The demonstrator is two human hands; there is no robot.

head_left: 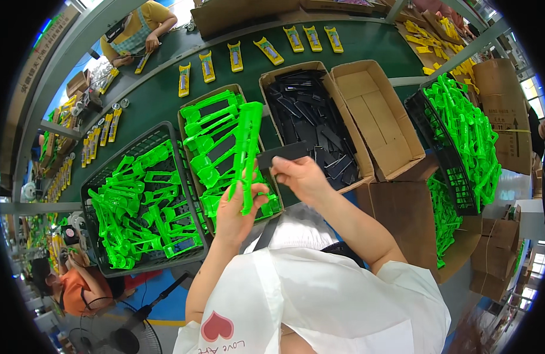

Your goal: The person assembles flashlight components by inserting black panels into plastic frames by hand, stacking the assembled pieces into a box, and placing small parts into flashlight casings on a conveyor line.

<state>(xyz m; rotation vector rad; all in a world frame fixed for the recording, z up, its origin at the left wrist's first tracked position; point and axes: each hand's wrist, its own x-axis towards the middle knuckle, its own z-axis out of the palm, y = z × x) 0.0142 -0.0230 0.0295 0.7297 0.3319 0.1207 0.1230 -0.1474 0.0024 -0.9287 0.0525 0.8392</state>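
In my left hand (237, 215) is a bright green plastic frame (247, 150), long and narrow, held upright with the fingers closed round its lower end. My right hand (300, 177) pinches a flat black rectangular plate (284, 154) between thumb and fingers. The plate's left end comes close to the green frame; whether they touch I cannot tell. Below the frame stands a cardboard box (183, 127) of similar green frames, several with black plates in them. Just beyond my right hand, another cardboard box (367, 158) holds a pile of loose black plates (308, 106).
A black crate (173, 147) of green frames stands left; another black crate (461, 192), heaped with frames, stands right. Beside the plates is a cardboard box (378, 112) with a bare bottom. Yellow pieces (236, 58) line the green table (154, 88). A person (136, 35) works across it.
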